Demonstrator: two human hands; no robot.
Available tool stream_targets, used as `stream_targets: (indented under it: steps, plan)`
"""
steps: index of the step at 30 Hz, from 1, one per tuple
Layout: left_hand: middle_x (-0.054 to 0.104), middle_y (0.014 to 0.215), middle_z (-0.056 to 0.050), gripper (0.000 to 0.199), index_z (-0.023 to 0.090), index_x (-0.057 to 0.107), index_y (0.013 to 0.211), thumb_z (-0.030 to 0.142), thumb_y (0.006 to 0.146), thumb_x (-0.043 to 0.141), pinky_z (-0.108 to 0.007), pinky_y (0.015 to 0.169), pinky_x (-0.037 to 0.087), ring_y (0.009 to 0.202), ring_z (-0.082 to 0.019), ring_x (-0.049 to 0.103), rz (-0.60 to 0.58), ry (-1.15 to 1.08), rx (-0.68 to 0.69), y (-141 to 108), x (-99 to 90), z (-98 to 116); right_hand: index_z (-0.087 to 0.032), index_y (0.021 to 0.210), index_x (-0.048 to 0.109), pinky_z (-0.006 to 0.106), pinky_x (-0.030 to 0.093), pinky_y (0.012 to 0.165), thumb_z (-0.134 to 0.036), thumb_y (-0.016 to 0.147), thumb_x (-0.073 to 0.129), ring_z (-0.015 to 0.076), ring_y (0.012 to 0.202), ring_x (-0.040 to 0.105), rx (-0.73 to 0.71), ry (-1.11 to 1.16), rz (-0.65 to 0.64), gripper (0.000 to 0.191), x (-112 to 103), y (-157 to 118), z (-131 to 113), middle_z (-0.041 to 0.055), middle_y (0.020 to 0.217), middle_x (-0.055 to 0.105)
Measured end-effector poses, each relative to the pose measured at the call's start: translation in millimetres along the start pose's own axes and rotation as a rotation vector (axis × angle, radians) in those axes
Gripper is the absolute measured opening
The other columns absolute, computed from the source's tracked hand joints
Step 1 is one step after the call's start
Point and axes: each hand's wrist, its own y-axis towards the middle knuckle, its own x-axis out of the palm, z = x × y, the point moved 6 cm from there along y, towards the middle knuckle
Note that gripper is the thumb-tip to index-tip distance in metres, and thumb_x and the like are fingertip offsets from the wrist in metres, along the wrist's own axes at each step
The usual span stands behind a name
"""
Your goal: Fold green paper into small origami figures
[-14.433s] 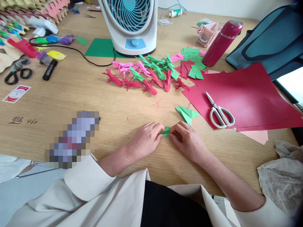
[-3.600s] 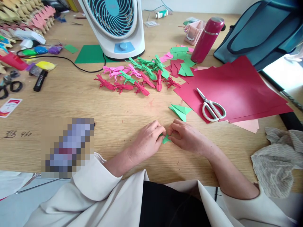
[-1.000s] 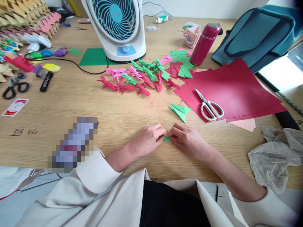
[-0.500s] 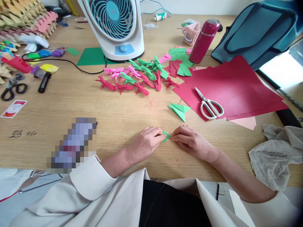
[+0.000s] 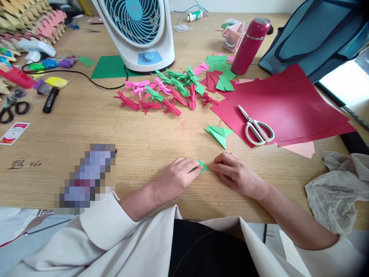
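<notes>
A small folded piece of green paper (image 5: 203, 167) lies at the front of the wooden table between my two hands. My left hand (image 5: 178, 176) presses on its left part, the fingertips closed over it. With thumb and forefinger, my right hand (image 5: 235, 175) pinches its right corner; the other fingers are curled. Just beyond them rests another folded green paper (image 5: 219, 134), pointed like an arrowhead. Farther back, several folded figures in red (image 5: 150, 106), pink (image 5: 137, 87) and green (image 5: 177, 81) paper lie in a group.
White-handled scissors (image 5: 255, 127) lie on large red sheets (image 5: 288, 104) at the right. Behind stand a red flask (image 5: 250, 46), a blue bag (image 5: 300, 38) and a fan (image 5: 147, 38). A blurred-out item (image 5: 88, 175) is at left, a grey cloth (image 5: 331, 192) at right.
My left hand's fingers have slid further over the green paper, covering more of its left side. The right hand keeps its pinch. The whole view has shifted slightly.
</notes>
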Motion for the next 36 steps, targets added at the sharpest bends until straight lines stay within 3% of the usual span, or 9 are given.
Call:
stream_targets:
  steps: [12, 21, 26, 36]
  plan:
    - [0.067, 0.105, -0.007, 0.03, 0.014, 0.058, 0.126, 0.015, 0.099, 0.044, -0.035, 0.087, 0.05, 0.098, -0.019, 0.06, -0.1, 0.174, 0.052, -0.3, 1.7, 8.9, -0.012, 0.121, 0.061, 0.04, 0.048, 0.08, -0.011, 0.097, 0.044, 0.0223, 0.088, 0.052, -0.117, -0.14, -0.101, 0.03, 1.2, -3.3, -2.7, 0.0123, 0.098, 0.059]
    - [0.065, 0.111, -0.006, 0.036, 0.018, 0.055, 0.132, 0.015, 0.098, 0.045, -0.035, 0.084, 0.049, 0.095, -0.021, 0.057, -0.181, 0.247, 0.028, 2.2, 3.4, 13.9, -0.011, 0.115, 0.064, 0.04, 0.049, 0.079, -0.009, 0.096, 0.042, 0.0229, 0.09, 0.052, -0.119, -0.163, -0.081, 0.029, -1.3, -4.1, -5.1, 0.0135, 0.099, 0.06]
    - [0.06, 0.125, -0.008, 0.039, 0.02, 0.052, 0.136, 0.015, 0.097, 0.047, -0.037, 0.089, 0.047, 0.1, -0.021, 0.055, -0.204, 0.245, -0.018, 0.8, 7.7, 11.1, -0.01, 0.114, 0.064, 0.039, 0.05, 0.078, -0.009, 0.096, 0.042, 0.022, 0.087, 0.052, -0.112, -0.17, -0.056, 0.029, -1.2, -3.8, -5.1, 0.0136, 0.099, 0.06]
    - [0.059, 0.136, -0.007, 0.035, 0.022, 0.058, 0.131, 0.018, 0.099, 0.045, -0.04, 0.089, 0.044, 0.105, -0.022, 0.054, -0.134, 0.201, -0.058, -0.5, 7.3, 11.6, -0.011, 0.115, 0.064, 0.04, 0.05, 0.077, -0.01, 0.096, 0.041, 0.0229, 0.087, 0.055, -0.101, -0.172, -0.058, 0.03, -1.6, -1.9, -5.5, 0.0133, 0.097, 0.061]
